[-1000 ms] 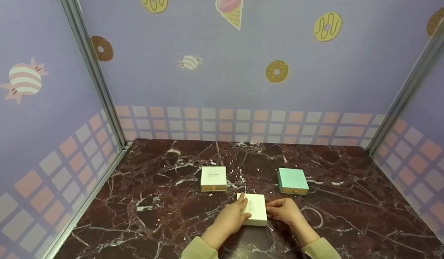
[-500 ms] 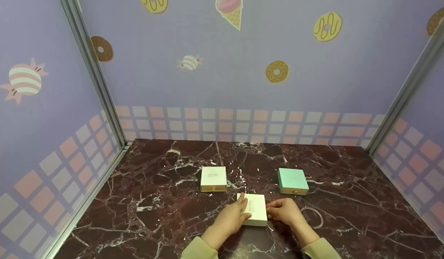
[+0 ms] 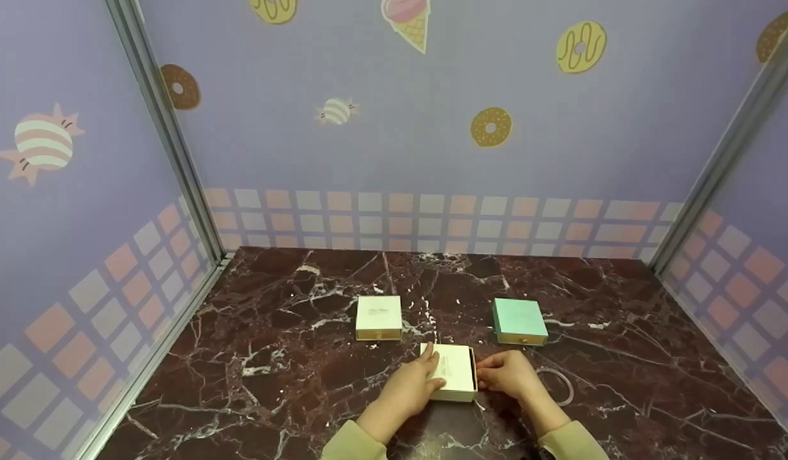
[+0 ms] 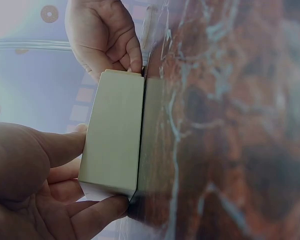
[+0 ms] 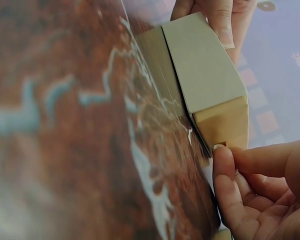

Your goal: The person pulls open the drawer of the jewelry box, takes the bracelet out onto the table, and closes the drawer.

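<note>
A white drawer box (image 3: 458, 367) with small print on its lid lies on the table before me. My left hand (image 3: 403, 390) grips its left end, thumb and fingers spread over the top and around the sides. At the opposite end, my right hand (image 3: 509, 374) pinches the small pull tab (image 5: 226, 144) of the gold drawer (image 5: 225, 117) between thumb and index finger. A narrow dark gap shows in the head view between the sleeve and the drawer front, so the drawer is slightly out. What lies inside the drawer is hidden.
A second white drawer box (image 3: 379, 313) stands farther back on the left, a mint-green one (image 3: 520, 318) back on the right. Beside my right wrist lies a pale ring (image 3: 570, 385). Patterned walls enclose the dark marbled table (image 3: 272, 409) at the back and sides.
My right hand has shifted slightly right, drawing the drawer a little out of the white box. My left hand has kept its hold without moving.
</note>
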Tool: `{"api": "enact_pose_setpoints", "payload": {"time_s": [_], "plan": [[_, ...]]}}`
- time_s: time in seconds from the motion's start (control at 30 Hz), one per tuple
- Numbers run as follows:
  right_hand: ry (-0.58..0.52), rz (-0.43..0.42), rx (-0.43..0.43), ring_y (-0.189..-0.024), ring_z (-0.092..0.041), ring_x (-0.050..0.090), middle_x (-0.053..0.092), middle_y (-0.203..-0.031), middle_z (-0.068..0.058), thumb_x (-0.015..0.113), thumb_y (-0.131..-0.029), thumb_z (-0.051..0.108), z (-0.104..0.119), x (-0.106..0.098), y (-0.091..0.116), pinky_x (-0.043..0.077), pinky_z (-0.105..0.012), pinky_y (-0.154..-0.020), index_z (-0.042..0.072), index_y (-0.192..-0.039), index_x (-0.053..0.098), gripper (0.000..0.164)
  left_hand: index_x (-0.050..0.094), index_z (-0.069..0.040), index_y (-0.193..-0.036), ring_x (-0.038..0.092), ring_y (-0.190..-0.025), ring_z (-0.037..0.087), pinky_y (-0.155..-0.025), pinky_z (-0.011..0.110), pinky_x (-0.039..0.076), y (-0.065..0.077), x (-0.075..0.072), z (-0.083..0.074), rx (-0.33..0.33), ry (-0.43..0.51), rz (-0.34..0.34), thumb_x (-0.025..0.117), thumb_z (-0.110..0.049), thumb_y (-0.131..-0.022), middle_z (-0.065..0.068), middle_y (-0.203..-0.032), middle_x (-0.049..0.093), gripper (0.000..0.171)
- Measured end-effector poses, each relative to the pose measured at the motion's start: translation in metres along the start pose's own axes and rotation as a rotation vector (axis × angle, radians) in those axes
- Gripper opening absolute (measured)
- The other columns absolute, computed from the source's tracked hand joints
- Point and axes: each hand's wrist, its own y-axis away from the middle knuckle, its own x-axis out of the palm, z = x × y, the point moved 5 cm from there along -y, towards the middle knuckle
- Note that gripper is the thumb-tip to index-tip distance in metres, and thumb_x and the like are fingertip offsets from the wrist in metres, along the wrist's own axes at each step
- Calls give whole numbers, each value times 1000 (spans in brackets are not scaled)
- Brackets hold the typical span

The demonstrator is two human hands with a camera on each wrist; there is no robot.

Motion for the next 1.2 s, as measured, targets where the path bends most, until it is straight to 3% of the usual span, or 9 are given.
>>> {"api": "enact_pose_setpoints", "payload": {"time_s": [0.43,0.87,1.2], "plan": [[16,-4,37,-62,-10,69,77,-76,-14,72,-91,-3,-1,-3,0,58,-20,-55,-12,-93,76,10,51,0,-149,55,-136,45,-116,58,44,-1,-1,0,2,5,1,68,-27,-98,14,-165,38,60],[36,-4,57,-62,-10,69,76,-76,-14,72,-91,-3,-2,-6,0,59,-22,-56,-11,-92,76,9,51,0,-149,57,-135,41,-114,51,48,0,-1,-1,13,0,-7,68,-27,-98,15,-164,39,60],[68,18,23,-60,-9,67,76,-73,-15,71,-91,-3,-2,-9,-1,57,-20,-54,-12,-92,77,10,51,1,-149,56,-136,44,-117,60,42,0,-1,0,13,8,-8,68,-27,-98,16,-164,39,60]]}}
